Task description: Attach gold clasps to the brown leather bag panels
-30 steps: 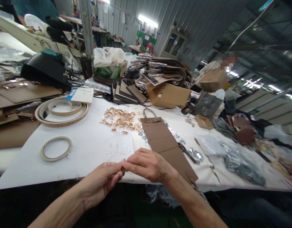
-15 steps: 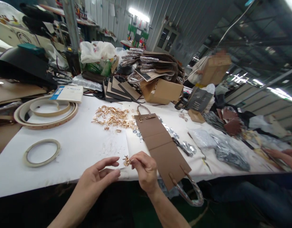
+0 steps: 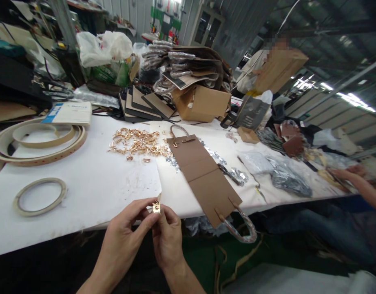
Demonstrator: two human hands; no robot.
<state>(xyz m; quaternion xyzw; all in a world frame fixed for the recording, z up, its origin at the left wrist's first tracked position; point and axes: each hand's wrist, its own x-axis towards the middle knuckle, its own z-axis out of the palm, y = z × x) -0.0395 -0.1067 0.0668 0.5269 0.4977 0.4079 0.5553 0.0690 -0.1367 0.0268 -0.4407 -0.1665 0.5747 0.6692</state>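
At the table's front edge, a small gold metal fitting (image 3: 156, 207) with prongs is pinched between the fingertips of both hands. My left hand (image 3: 125, 230) holds it from the left, thumb and fingers closed. From the other side my right hand (image 3: 169, 237) grips it, its fingers curled and partly hidden. Beyond the hands lies a loose pile of similar gold fittings (image 3: 139, 141). A flat brown bag panel (image 3: 200, 169) with a plastic-wrapped handle (image 3: 244, 228) at its near end lies to the right, that handle hanging past the edge.
Silver metal plates (image 3: 217, 157) and black scissors (image 3: 229, 174) lie beside the panel. On the left are a tape roll (image 3: 19, 196) and coiled strips (image 3: 38, 157). Stacked bag pieces and a cardboard box (image 3: 206, 104) stand behind. Another person's arm (image 3: 362, 185) reaches in at right.
My left hand has closed in and now pinches the gold fitting together with my right hand. The view has shifted, so the table's contents sit higher and mostly further left.
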